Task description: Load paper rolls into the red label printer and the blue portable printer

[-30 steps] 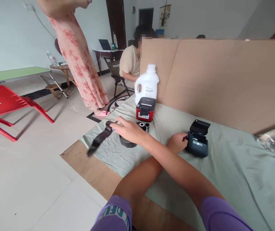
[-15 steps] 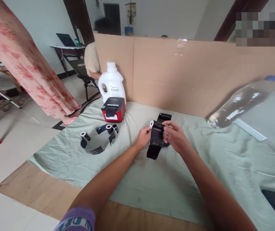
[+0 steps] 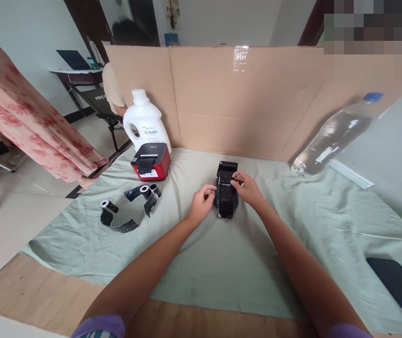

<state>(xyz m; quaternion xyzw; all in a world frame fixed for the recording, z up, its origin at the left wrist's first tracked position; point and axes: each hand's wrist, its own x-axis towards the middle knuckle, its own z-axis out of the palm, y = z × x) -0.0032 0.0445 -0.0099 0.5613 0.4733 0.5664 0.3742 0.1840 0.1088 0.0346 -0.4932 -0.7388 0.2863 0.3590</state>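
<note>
A roll of black paper (image 3: 226,199) lies over a dark device with a raised lid (image 3: 228,168) on the green cloth, its loose strip hanging toward me. My right hand (image 3: 249,188) pinches the right end of the roll between thumb and fingers. Just left of the device, my left hand (image 3: 202,201) has bent fingers close to its edge; whether the fingertips touch it is unclear. More black rolls, one at the left (image 3: 109,206) and two near a red and black printer (image 3: 152,162), rest on the cloth with strips uncurled.
Behind the printer stands a white jug (image 3: 146,119). A cardboard panel (image 3: 222,103) closes off the back. A large plastic bottle (image 3: 334,136) leans at the right, and a dark phone-like slab (image 3: 398,288) lies at the lower right. A person sits beyond the jug.
The roll has gone down onto the device, held by my right hand. My left hand has come away from the roll's left end. The camera view has shifted right.
</note>
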